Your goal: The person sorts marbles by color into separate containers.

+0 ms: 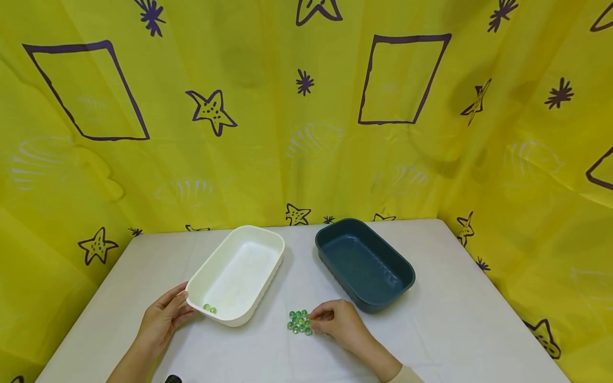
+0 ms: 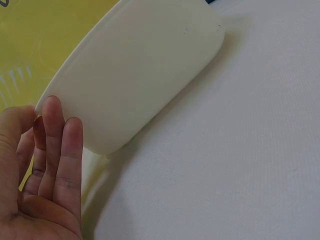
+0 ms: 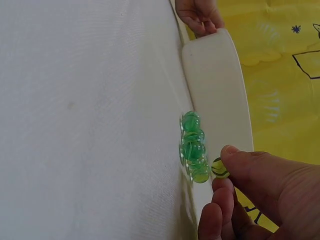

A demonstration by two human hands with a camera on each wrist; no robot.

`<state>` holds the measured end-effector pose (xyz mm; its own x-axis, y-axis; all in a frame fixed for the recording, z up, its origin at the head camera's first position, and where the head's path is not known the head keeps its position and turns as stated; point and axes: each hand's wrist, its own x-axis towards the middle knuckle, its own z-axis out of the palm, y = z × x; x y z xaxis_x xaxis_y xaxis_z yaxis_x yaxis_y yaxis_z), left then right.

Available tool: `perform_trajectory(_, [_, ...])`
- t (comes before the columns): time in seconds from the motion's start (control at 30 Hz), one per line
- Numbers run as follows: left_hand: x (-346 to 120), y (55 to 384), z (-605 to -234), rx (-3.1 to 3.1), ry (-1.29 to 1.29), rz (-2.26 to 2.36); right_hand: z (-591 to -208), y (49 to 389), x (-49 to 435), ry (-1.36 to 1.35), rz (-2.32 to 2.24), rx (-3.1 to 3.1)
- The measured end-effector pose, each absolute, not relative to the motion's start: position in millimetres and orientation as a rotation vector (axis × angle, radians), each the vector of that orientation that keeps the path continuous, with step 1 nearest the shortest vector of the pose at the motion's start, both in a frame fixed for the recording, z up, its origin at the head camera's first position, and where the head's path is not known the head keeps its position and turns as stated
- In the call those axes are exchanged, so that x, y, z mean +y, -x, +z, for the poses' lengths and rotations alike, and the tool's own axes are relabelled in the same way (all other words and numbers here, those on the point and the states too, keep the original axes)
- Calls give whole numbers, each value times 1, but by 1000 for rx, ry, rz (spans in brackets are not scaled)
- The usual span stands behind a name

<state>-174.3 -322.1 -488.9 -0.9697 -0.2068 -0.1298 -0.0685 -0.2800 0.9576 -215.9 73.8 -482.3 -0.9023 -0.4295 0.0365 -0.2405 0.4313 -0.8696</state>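
Curtain (image 1: pixel 268 170), yellow with dark starfish and frame outlines, stands behind the far edge of the table and along its left and right edges. Table (image 1: pixel 230 356) is covered with a white cloth. White tray (image 1: pixel 244 276) sits left of centre, set at an angle, its far end close to the far edge. Dark blue-green tray (image 1: pixel 359 260) sits right of centre, near the far right corner, angled the opposite way and well apart from the white tray. Left hand (image 1: pixel 160 319) grips the near left corner of the white tray, thumb at the rim and fingertips against the outer wall. Right hand (image 1: pixel 342 322), below a beige cuff (image 1: pixel 406 374), is positioned in front of the dark tray, thumb and fingers closed in a pinch. The two hands are apart. A black object (image 1: pixel 173 379), partly cut off, shows toward the near left; its type cannot be determined. Cluster of green marbles (image 1: pixel 295 321) lies on the cloth just beside the right fingertips. Two yellow-green marbles (image 1: pixel 213 310) lie inside the white tray at its near end. One yellow-green marble with dark swirls (image 3: pixel 220 168) is pinched between right thumb and fingers, beside the cluster
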Motion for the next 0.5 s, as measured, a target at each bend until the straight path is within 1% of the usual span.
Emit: perform_trajectory(0.5, [-322,174,-490,-1834,-332,-2414,-474,219,71,580,-1439,2490])
